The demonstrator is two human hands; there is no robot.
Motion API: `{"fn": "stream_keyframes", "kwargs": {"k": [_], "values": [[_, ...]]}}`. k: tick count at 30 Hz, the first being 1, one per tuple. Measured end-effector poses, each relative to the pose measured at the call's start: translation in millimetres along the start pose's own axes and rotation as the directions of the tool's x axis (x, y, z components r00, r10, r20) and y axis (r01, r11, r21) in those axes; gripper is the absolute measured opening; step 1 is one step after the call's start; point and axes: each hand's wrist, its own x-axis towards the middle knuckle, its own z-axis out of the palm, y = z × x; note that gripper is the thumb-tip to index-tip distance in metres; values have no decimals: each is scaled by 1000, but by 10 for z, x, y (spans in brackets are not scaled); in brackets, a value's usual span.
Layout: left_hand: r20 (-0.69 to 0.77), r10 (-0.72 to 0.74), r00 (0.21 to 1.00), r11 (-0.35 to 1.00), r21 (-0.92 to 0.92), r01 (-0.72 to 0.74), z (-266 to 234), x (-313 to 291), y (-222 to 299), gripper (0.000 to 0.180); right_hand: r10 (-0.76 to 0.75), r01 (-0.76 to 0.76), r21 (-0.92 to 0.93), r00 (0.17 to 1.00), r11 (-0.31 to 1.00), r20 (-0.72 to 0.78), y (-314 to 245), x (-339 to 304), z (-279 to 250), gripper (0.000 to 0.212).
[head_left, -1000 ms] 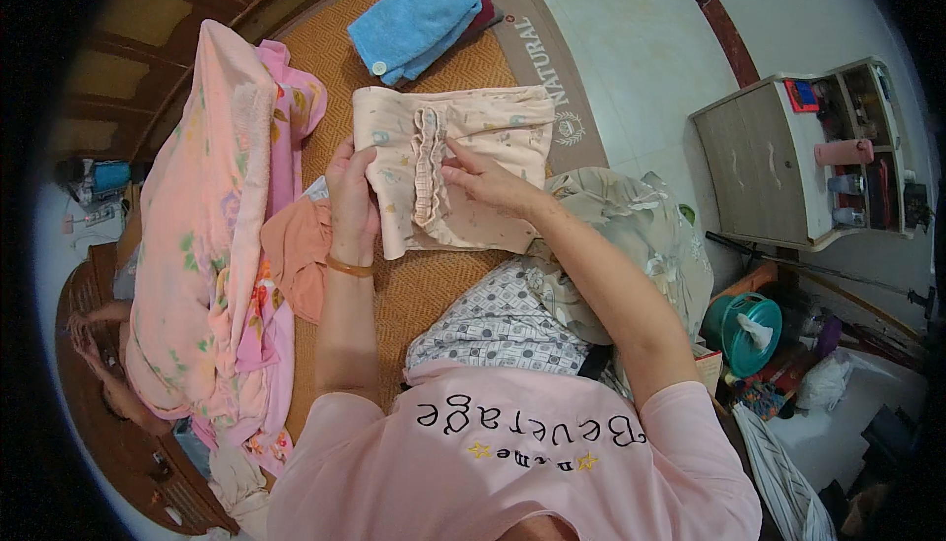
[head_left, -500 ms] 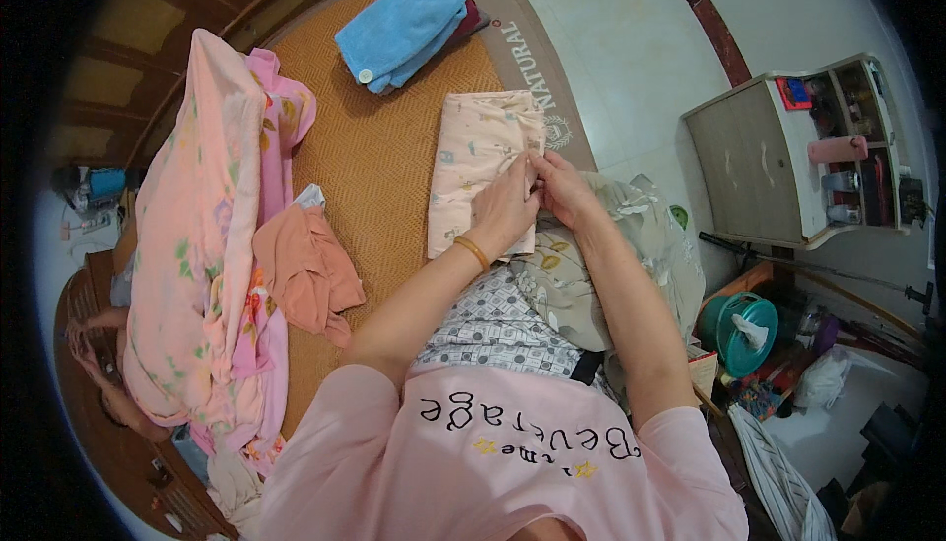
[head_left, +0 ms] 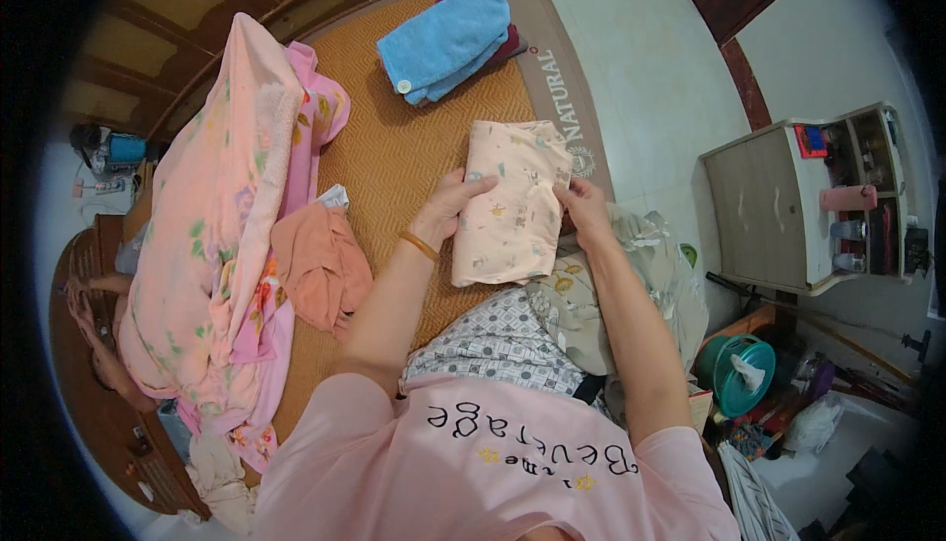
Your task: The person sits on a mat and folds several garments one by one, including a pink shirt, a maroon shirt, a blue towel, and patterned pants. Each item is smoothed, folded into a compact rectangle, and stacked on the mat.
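Note:
A folded peach cloth (head_left: 507, 221) with small printed figures lies in front of me, over the mat's edge near my lap. My left hand (head_left: 448, 206) grips its left side, thumb on top and the other fingers hidden beneath or beside it. At the right edge, my right hand (head_left: 585, 208) pinches the cloth between thumb and fingers. Just right of that hand, a grey-green floral cloth (head_left: 641, 255) lies in loose folds along my leg. Farther off rests a folded blue towel (head_left: 448, 38) with a white button, on top of a dark red cloth.
A woven mat (head_left: 394, 157) covers the bed. To the left are a heaped pink floral blanket (head_left: 217, 176) and a crumpled salmon garment (head_left: 320, 260). Another person's arm (head_left: 116, 378) shows beyond the blanket. A cabinet (head_left: 759, 206) and a green bucket (head_left: 737, 373) stand to the right.
My left hand has moved from the cloth's right part to its left side. My right hand stays at the right edge. The view has shifted slightly.

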Motion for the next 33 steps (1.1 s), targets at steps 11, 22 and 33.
{"fn": "stream_keyframes", "kwargs": {"k": [11,22,33], "values": [[163,506,847,810,-428,-402,340,-255,1176,48,48,-117,457,986,882,160,-142,-40,-98,41],[-325,162,932,509,-781,-361,46,1039,1247,34,89,-136,387,987,912,136,-144,-53,-99,35],[-299,378,876,421,-788,-450,-122,1260,1254,37,129,-157,345,986,925,105,-158,-64,-84,32]]}}
